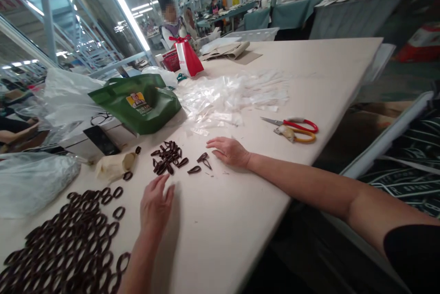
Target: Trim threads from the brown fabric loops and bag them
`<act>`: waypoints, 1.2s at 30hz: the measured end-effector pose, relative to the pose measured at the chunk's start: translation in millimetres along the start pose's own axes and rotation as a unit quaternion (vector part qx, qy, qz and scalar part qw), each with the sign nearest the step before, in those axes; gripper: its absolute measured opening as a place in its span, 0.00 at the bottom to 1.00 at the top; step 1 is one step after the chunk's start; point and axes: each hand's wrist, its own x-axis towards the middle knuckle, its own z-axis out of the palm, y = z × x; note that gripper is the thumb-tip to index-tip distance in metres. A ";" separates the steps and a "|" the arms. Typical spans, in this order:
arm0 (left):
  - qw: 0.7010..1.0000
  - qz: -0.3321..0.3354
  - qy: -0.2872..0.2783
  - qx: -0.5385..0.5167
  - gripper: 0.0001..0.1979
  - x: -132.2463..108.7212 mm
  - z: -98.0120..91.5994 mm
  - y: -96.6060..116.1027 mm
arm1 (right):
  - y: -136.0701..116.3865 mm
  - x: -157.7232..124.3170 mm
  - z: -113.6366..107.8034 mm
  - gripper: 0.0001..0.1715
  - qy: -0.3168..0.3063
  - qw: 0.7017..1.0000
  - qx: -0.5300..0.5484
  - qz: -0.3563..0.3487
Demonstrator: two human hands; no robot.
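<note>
My left hand [155,204] lies flat on the pale table [223,220], fingers stretched out and holding nothing, just below a small heap of dark brown oval pieces [168,157]. My right hand [228,150] rests palm down with loosely spread fingers, empty, right beside a few loose dark pieces [203,158]. A large spread of dark brown oval rings [65,243] covers the table to the left of my left hand.
Red and yellow scissors [295,128] lie to the right. A heap of clear plastic bags [230,97] sits in the middle, a green bag [139,101] and a red gift bag [187,58] further back. A crumpled paper wad [113,166] lies left. A person stands at the far end.
</note>
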 end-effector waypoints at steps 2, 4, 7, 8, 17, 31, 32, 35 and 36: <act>0.998 0.044 -0.012 -0.035 0.22 13.6 13.2 26.7 | 2.1 6.3 4.6 0.19 -0.051 0.997 -0.013 -0.049; 0.995 0.072 -0.034 -0.055 0.20 17.5 20.8 42.5 | 0.2 10.5 8.2 0.18 -0.095 0.991 -0.017 -0.091; 0.993 0.075 -0.049 -0.078 0.15 6.8 20.0 48.9 | -2.1 11.5 10.3 0.13 -0.125 0.987 -0.012 -0.103; 0.993 0.072 -0.049 -0.083 0.13 0.9 17.1 48.8 | -2.1 10.9 10.4 0.12 -0.126 0.987 -0.011 -0.100; 0.988 0.092 -0.112 -0.053 0.16 -7.1 -5.3 76.6 | -0.8 10.5 9.4 0.15 0.002 0.998 -0.007 -0.057; 0.945 -0.205 -0.088 -0.237 0.08 15.4 -0.3 79.4 | -67.9 27.7 27.9 0.16 -0.036 0.995 0.090 -0.023; 0.934 -0.227 -0.072 -0.266 0.07 9.8 -3.6 76.7 | -76.0 30.1 32.7 0.16 -0.048 0.991 0.126 0.016; 0.889 -0.283 -0.028 -0.359 0.05 -15.1 -17.1 69.6 | -102.7 29.1 52.2 0.15 -0.123 0.944 0.279 0.129; 0.874 -0.297 -0.011 -0.385 0.07 -24.2 -21.6 68.1 | -111.7 26.0 59.5 0.16 -0.159 0.912 0.341 0.163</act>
